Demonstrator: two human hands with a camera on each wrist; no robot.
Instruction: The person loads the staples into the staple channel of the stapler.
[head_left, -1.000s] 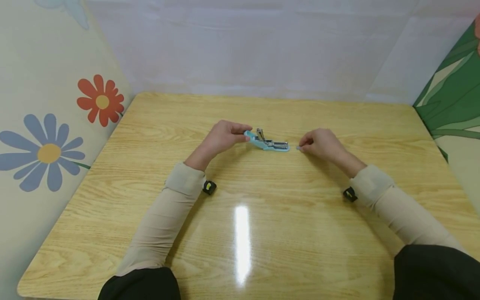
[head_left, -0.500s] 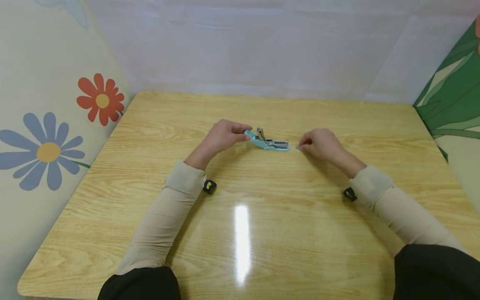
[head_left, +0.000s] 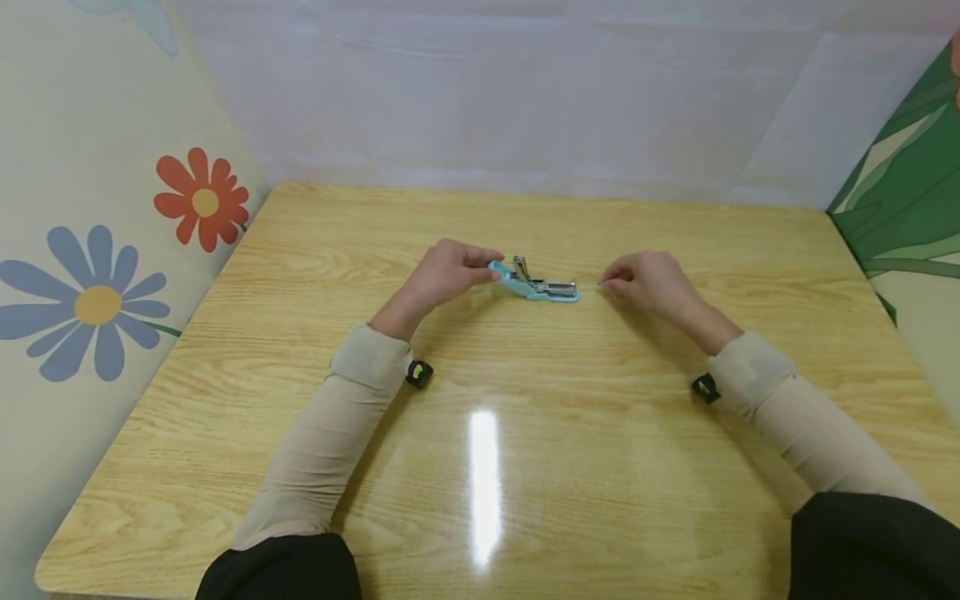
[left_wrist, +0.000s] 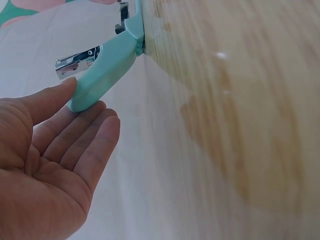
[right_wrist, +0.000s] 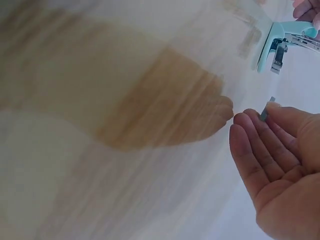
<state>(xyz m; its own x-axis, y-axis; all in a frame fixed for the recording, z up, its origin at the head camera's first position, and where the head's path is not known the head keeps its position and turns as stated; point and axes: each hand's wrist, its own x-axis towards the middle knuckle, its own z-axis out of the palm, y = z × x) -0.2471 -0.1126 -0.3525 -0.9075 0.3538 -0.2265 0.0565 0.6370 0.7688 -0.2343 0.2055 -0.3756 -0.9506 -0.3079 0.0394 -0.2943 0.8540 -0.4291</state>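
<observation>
Pale oak-grain laminate covers the tabletop (head_left: 525,433), which fills most of the head view and carries a bright streak of glare near its middle. Panels stand round it: one on the left painted with a red flower (head_left: 201,200) and a blue flower (head_left: 93,304), a plain whitish one at the back, and one with green leaves (head_left: 911,208) on the right.

Both forearms reach in from the near edge in beige sleeves (head_left: 322,442), each with a small black wrist camera (head_left: 418,374) strapped beneath.

Left hand (head_left: 442,275) is at the centre of the tabletop, its fingers (left_wrist: 75,132) and thumb curled round the raised rear end of a light blue stapler (head_left: 534,283). The stapler lies between the two hands with its base on the wood, swung open, its metal magazine (left_wrist: 77,60) showing.

Right hand (head_left: 648,283) sits just right of the stapler's front end, apart from it. Its thumb and fingers (right_wrist: 255,135) are pinched on a small grey strip of staples (right_wrist: 265,111), which pokes out toward the stapler; the strip is too small to make out in detail.
</observation>
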